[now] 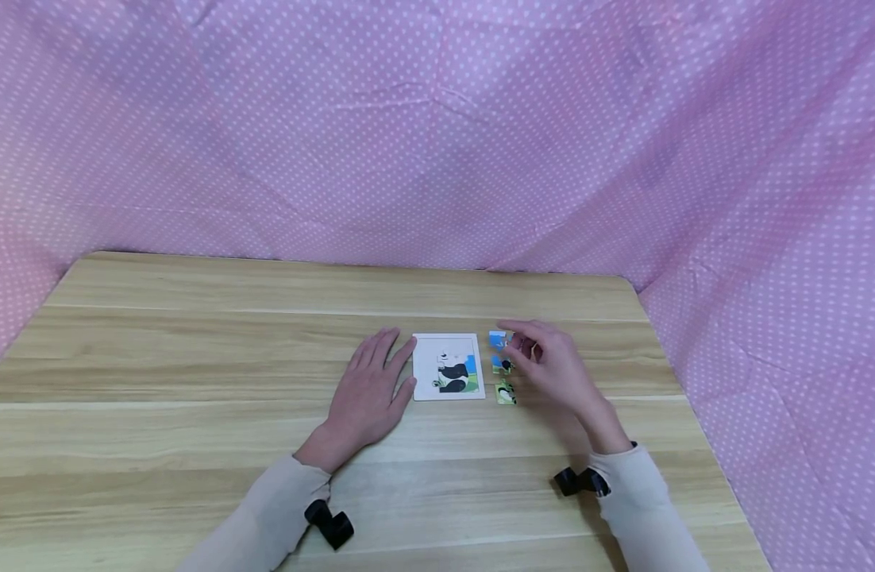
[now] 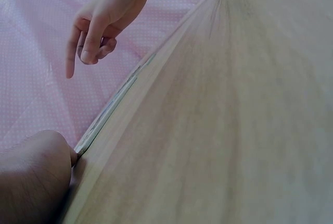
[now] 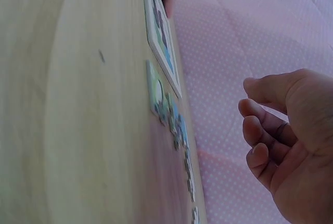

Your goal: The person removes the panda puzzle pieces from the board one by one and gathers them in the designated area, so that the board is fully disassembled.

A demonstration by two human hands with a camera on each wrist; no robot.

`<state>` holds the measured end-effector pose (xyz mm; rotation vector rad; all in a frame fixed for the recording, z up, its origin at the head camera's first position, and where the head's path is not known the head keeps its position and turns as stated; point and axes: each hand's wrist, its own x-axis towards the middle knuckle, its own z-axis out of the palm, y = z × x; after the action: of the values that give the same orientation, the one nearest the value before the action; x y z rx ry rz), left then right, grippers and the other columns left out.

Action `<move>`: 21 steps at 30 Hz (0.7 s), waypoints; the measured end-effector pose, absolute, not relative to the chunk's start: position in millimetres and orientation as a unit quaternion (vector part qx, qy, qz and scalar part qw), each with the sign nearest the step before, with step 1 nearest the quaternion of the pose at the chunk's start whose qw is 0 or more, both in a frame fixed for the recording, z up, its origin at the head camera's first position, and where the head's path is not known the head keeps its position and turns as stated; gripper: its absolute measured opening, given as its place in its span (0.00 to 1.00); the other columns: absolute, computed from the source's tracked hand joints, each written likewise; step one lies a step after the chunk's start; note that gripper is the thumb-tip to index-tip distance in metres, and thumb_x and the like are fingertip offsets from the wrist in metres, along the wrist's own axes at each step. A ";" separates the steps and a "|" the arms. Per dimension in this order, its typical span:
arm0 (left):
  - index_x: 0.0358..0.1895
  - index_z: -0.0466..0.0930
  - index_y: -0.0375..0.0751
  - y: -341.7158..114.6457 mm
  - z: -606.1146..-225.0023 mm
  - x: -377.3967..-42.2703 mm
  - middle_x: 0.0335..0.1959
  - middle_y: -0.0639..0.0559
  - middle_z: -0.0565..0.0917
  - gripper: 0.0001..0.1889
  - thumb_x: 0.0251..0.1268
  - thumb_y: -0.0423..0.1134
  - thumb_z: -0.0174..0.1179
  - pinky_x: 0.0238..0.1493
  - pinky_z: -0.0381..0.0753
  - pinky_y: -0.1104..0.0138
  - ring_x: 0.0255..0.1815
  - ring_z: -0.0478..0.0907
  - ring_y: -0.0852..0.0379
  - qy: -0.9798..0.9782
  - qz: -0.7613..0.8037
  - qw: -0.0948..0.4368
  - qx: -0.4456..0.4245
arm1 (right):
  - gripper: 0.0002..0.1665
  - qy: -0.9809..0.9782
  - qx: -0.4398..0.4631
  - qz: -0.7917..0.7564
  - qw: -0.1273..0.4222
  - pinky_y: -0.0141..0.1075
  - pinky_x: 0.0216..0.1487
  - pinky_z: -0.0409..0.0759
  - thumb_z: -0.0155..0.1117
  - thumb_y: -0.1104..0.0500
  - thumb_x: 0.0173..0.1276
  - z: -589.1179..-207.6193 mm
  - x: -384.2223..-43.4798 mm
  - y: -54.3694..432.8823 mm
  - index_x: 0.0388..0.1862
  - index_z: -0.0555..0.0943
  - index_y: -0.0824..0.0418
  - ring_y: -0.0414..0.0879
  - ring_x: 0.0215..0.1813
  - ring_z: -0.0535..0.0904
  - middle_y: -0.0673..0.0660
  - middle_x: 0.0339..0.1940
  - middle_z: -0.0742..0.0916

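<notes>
A white square puzzle board (image 1: 425, 373) lies on the table, its lower right part filled with panda picture pieces. My left hand (image 1: 371, 389) rests flat with spread fingers, fingertips and thumb right at the board's left edge. To the right of the board lie several loose puzzle pieces, among them a green one (image 1: 506, 393) with part of a panda and a blue one (image 1: 498, 339). Over these hovers my right hand (image 1: 552, 361), which partly hides them. In the right wrist view its fingers (image 3: 253, 130) are loosely bent, with nothing between them and the thumb.
The wooden table (image 1: 194, 461) stretches wide to the left. A pink dotted cloth (image 1: 437, 159) hangs behind it and along the right side. Dark wrist mounts (image 1: 329, 524) sit at both sleeve cuffs, close over the table.
</notes>
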<state>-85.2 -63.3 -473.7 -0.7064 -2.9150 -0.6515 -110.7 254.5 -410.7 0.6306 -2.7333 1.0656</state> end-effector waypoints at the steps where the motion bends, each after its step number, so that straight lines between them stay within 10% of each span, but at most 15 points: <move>1: 0.87 0.64 0.38 -63.4 -473.6 -85.2 0.87 0.34 0.62 0.34 0.87 0.51 0.50 0.92 0.49 0.45 0.90 0.54 0.35 -0.949 -0.212 0.037 -0.230 | 0.24 -0.908 0.211 0.356 0.072 0.30 0.34 0.80 0.78 0.71 0.71 -411.1 -110.2 252.7 0.65 0.88 0.67 0.42 0.35 0.79 0.52 0.37 0.88; 21: 0.87 0.65 0.38 -64.2 -474.4 -87.2 0.87 0.34 0.63 0.34 0.86 0.51 0.51 0.91 0.50 0.44 0.90 0.55 0.36 -0.949 -0.208 0.045 -0.235 | 0.28 -0.894 0.208 0.395 0.036 0.31 0.37 0.85 0.82 0.69 0.68 -421.7 -99.0 210.1 0.66 0.87 0.66 0.41 0.36 0.81 0.52 0.37 0.88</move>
<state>-87.2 -64.2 -474.4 -0.7167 -2.8978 -0.6353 -99.0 210.1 -421.7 0.6404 -2.7461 1.2138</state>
